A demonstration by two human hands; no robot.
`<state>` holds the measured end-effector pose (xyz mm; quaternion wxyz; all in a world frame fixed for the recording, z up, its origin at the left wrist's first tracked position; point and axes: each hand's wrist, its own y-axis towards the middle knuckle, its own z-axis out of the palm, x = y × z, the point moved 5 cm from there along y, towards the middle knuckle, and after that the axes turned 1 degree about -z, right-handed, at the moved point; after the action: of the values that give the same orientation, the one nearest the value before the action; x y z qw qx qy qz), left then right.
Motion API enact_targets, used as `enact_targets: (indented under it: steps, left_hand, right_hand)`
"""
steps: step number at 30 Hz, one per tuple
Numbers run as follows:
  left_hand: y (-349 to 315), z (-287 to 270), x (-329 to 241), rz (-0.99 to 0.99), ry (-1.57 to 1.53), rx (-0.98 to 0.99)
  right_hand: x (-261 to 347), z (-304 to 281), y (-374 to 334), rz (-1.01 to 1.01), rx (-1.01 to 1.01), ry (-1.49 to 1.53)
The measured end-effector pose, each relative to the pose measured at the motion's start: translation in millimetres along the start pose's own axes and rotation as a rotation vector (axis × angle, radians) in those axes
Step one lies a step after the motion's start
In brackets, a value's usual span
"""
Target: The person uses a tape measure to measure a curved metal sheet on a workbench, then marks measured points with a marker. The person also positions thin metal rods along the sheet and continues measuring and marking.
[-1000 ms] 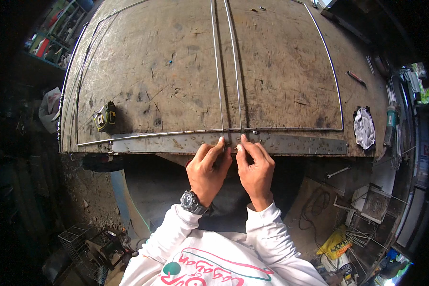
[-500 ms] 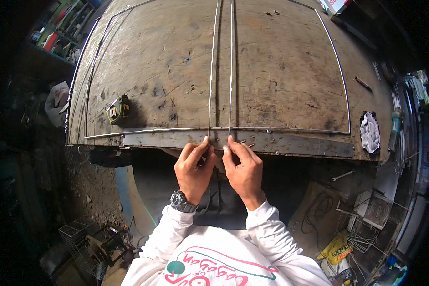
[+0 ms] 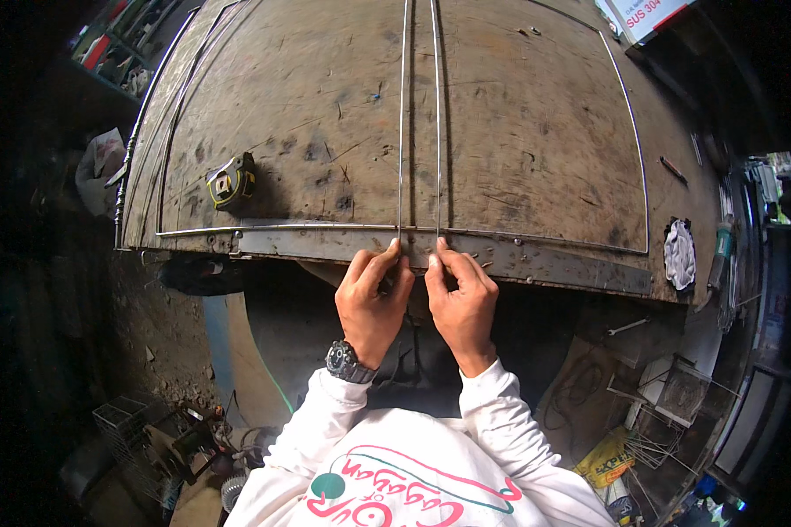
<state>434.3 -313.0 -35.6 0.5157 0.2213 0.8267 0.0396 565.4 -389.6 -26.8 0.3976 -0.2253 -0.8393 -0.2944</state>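
Note:
Two long thin metal rods run side by side away from me over a worn wooden tabletop (image 3: 281, 97). My left hand (image 3: 372, 303), with a watch at its wrist, pinches the near end of the left rod (image 3: 402, 114). My right hand (image 3: 463, 303) is closed on the near end of the right rod (image 3: 438, 114). Both rods cross the near side of a large rectangular wire frame (image 3: 634, 132) lying on the wood. Just under the fingertips is a flat steel strip (image 3: 325, 243) along the table's near edge.
A tape measure (image 3: 232, 182) sits at the left on the tabletop. Toward the right edge lie a white cloth bundle (image 3: 679, 255) and a small pen-like tool (image 3: 673, 170). Below, a wrench (image 3: 628, 327) and a wire rack (image 3: 677, 395) are at the right.
My view has shifted a little, so the table and hands sit differently in the picture. Both hands still pinch the rod ends at the near edge.

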Motion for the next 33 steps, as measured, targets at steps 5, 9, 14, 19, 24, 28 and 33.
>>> enact_targets:
  steps: [5, 9, 14, 19, 24, 28, 33]
  left_hand:
    - [-1.6, -0.5, 8.4, -0.070, -0.034, 0.018]
    - [0.2, -2.1, 7.1, -0.034, -0.042, 0.024]
    - [-0.5, -1.9, 6.9, -0.043, -0.055, 0.018]
    - [0.4, -1.6, 3.6, -0.043, -0.019, 0.038]
    - [1.2, -1.5, 3.3, -0.014, -0.014, 0.011]
    - [0.0, -0.9, 5.9, -0.018, -0.027, 0.013]
    - [0.4, -1.4, 4.4, -0.028, -0.025, 0.022]
  right_hand:
    - [-0.4, 0.9, -0.6, -0.008, 0.014, -0.034]
    - [0.4, 1.0, -0.4, 0.014, 0.010, -0.012]
    - [-2.1, 2.4, -0.1, -0.002, 0.015, -0.026]
    - [-0.6, 1.2, 0.1, 0.016, 0.027, -0.010]
    - [-1.9, 1.4, -0.7, 0.031, 0.033, -0.004]
    - [-1.2, 1.5, -0.2, 0.016, 0.018, 0.003]
    - [-1.9, 1.9, -0.4, 0.001, 0.000, -0.003]
